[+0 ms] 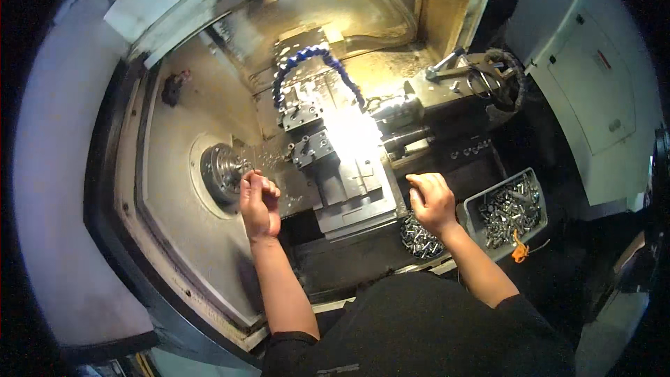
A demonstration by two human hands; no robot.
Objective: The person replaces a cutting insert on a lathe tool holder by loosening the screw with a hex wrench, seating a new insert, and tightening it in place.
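My left hand (259,204) is raised beside the round metal chuck (222,171) on the machine's left wall. Its fingers are curled in a pinch close to the chuck's jaws; whatever they may hold is too small to name. Over the machine's front right edge, my right hand (434,202) hangs with fingers bent and thumb tucked in. Anything inside it is hidden. Just below that hand lies a round container of small metal pieces (421,241). A grey plastic bin (469,218) full of short metal cylinders (513,209) stands to its right.
Between my hands sits a tool slide (356,209) carrying tool blocks (310,148). A blue segmented hose (307,52) arches behind it. Several small parts (471,149) stand on a ledge at right, near a handle (447,61). Orange string (520,250) hangs on the bin.
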